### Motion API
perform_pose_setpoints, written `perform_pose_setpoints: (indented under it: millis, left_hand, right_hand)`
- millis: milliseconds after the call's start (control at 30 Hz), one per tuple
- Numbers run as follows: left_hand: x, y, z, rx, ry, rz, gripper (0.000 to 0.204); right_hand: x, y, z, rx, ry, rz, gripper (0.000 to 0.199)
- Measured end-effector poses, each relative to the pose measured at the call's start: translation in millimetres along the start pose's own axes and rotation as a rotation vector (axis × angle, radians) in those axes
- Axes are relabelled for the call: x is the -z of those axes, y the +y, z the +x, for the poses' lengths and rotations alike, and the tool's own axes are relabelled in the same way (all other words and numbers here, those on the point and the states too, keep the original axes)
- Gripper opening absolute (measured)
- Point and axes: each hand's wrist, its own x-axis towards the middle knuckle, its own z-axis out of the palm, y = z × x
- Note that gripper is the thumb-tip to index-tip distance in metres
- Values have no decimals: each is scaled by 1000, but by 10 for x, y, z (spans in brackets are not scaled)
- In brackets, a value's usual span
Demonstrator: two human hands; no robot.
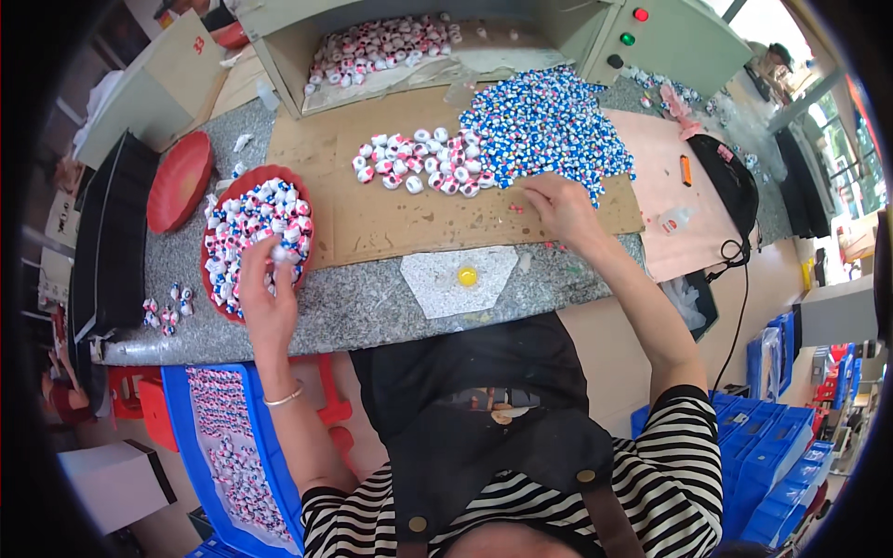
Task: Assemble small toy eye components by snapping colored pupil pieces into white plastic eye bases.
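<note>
Sorting was maybe half done: our left hand (267,296) pinched one bead over the red tray (219,299) at 9 o'clock, already pretty full. Right hand (561,206), fingers curled, was picking at the blue pile (549,126) at 1 o'clock, loads left.

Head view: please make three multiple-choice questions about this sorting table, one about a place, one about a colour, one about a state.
1. Where is the left hand?
A. over the full red dish
B. on the blue crate
C. at the cardboard box

2. What colour is the big pile by the right hand?
A. green
B. blue and white
C. black

3. What state is the second red dish in?
A. full
B. broken
C. empty

Answers: 1 A, its fingers pinch a small piece above the dish. 2 B, the heap is blue and white. 3 C, only bare red shows.
</note>
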Motion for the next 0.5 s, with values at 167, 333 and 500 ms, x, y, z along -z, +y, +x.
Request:
perform_pose_setpoints:
  millis: [167,333,500]
  left_hand:
    - [-256,348,208,-172,170,118,31]
    - [-1080,684,330,-70,-97,-141,15]
    - [-1663,656,491,-95,-208,98,18]
  right_hand:
    - [-168,57,207,110,-86,-180,13]
    - [-303,-17,315,194,-97,-461,7]
    - [-279,-44,274,233,-3,-410,17]
